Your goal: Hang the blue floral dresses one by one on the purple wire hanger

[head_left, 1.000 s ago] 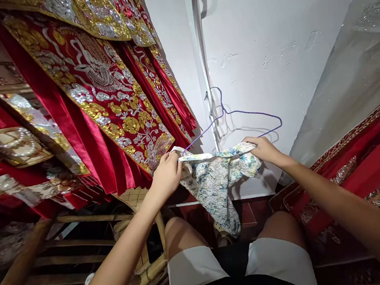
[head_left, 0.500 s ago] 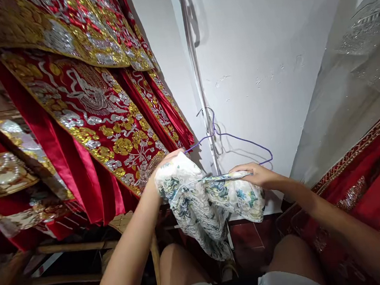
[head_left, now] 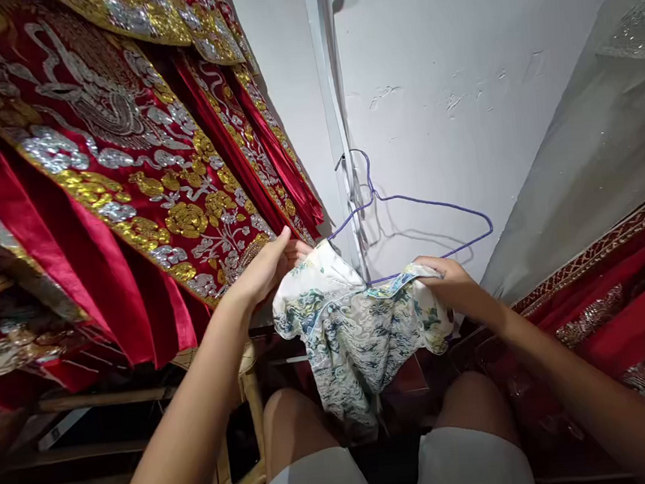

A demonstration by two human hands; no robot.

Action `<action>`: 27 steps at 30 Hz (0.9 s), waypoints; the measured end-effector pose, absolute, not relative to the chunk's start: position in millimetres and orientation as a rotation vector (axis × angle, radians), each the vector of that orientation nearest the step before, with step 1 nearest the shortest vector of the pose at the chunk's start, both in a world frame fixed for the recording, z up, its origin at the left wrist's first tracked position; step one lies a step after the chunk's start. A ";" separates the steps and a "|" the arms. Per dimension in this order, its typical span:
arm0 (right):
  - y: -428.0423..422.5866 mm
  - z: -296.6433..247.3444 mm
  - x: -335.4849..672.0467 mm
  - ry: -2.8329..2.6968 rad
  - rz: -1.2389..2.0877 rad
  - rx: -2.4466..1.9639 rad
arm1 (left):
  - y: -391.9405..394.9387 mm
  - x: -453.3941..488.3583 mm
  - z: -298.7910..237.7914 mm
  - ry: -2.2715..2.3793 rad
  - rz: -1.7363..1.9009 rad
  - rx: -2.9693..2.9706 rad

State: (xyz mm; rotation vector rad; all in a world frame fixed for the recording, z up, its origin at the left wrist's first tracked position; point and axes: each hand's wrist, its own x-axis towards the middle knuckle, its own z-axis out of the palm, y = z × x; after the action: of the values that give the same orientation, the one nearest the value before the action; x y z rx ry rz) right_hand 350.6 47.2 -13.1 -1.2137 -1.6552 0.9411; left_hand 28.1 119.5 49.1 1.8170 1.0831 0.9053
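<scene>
A short-sleeved floral dress (head_left: 359,337), white with blue, green and yellow print, hangs between my hands. Its left shoulder is over the left end of a purple wire hanger (head_left: 432,202), which hooks on a metal rail upright on the wall. The hanger's right end is bare, sticking out above the cloth. My left hand (head_left: 271,265) is at the left shoulder, thumb raised off the cloth and fingers stretched, partly behind the dress. My right hand (head_left: 450,280) pinches the neckline edge near the right shoulder, below the hanger's bottom bar.
Red costumes with gold and silver embroidery (head_left: 185,216) hang close on the left. At the lower left is a bamboo frame (head_left: 251,399). A white wall (head_left: 424,52) stands ahead; on the right are a clear plastic cover (head_left: 571,115) and red beaded fabric (head_left: 614,292).
My left thumb has come out from the cloth and lifted away. My right hand has spread the neckline upward and to the right. The view has shifted closer to the hanger.
</scene>
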 end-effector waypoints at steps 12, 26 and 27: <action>27.0 -32.9 304.4 -1.791 0.798 -1.150 | 119.3 92.7 62.8 1.803 0.834 2.697; 64.4 34.2 426.3 -1.702 0.346 -1.545 | 133.4 74.3 68.4 1.639 0.810 2.845; 63.1 38.8 428.0 -1.756 0.472 -1.508 | 133.6 72.5 68.2 1.652 0.824 2.837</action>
State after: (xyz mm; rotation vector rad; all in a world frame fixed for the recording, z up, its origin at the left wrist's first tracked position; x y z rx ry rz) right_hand 428.0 63.1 38.8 -1.5085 -1.7563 0.4719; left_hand 72.5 133.6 68.2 2.8372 1.6516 0.8244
